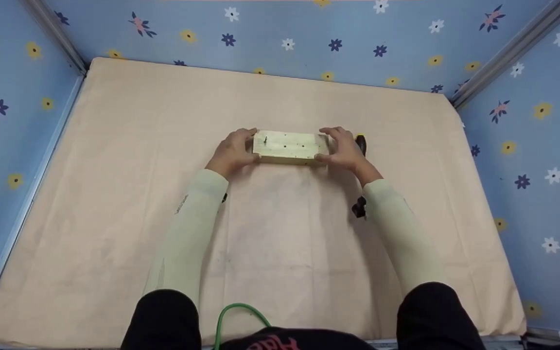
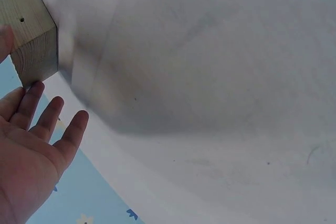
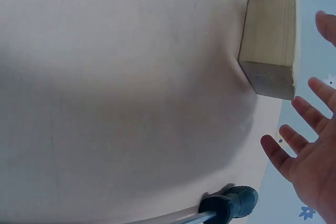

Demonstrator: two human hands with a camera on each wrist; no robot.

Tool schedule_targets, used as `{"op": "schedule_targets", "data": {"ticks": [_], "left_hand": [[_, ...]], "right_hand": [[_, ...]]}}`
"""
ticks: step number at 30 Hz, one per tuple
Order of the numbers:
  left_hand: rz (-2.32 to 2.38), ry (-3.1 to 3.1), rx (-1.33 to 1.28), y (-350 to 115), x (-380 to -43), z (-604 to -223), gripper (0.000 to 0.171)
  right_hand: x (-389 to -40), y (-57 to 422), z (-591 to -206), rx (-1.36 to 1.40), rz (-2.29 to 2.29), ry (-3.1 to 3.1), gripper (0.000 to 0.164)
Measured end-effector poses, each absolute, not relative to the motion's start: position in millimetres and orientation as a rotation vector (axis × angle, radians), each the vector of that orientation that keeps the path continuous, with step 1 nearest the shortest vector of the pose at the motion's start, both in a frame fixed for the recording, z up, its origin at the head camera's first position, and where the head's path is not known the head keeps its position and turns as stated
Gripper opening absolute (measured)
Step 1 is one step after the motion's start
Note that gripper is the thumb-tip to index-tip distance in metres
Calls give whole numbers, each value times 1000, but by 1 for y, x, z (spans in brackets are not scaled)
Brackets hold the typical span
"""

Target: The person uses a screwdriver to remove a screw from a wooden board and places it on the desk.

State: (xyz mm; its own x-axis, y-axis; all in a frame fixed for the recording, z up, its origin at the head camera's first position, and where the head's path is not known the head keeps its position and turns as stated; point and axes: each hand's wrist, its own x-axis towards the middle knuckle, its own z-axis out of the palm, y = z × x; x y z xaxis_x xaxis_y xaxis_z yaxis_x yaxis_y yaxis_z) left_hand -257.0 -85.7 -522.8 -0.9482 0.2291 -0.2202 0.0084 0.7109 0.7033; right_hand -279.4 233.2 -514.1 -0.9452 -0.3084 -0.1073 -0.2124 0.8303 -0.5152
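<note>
A pale rectangular wooden block (image 1: 287, 146) lies lengthwise between the two hands. Small dark holes dot its top, and a short dark screw or nail (image 1: 266, 139) stands up near its left end. My left hand (image 1: 234, 151) is at that left end; in the left wrist view its fingers (image 2: 75, 127) are spread and the thumb is at the block's edge. At the opposite end is my right hand (image 1: 344, 148), its fingers (image 3: 276, 151) spread and apart from the wood. Just right of this hand, a screwdriver (image 3: 226, 205) with a dark handle is partly hidden in the head view.
A cream cloth (image 1: 270, 233) with creases covers the table. Blue flowered panels (image 1: 285, 29) stand along the back and both sides. A green cable (image 1: 241, 306) loops at the front edge near the person's body.
</note>
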Motion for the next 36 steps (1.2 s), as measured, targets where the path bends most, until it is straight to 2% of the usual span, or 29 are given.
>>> {"op": "schedule_targets", "data": {"ticks": [10,20,27,36], "left_hand": [[901,2777,292,-79,-261,-520,76],[1470,2721,189,-65,-262,-524,36],[1619,2683,133,-62,-263,-535,28],[1532,2744,77,-55,-264,-539,24]], "right_hand": [[-281,231,-518,-369,-714,2809,78],[-283,229,-517,-324,-740,2802,76],[-282,227,-518,-308,-774,2785,75],[-283,229,-517,-296,-844,2758,76]]}}
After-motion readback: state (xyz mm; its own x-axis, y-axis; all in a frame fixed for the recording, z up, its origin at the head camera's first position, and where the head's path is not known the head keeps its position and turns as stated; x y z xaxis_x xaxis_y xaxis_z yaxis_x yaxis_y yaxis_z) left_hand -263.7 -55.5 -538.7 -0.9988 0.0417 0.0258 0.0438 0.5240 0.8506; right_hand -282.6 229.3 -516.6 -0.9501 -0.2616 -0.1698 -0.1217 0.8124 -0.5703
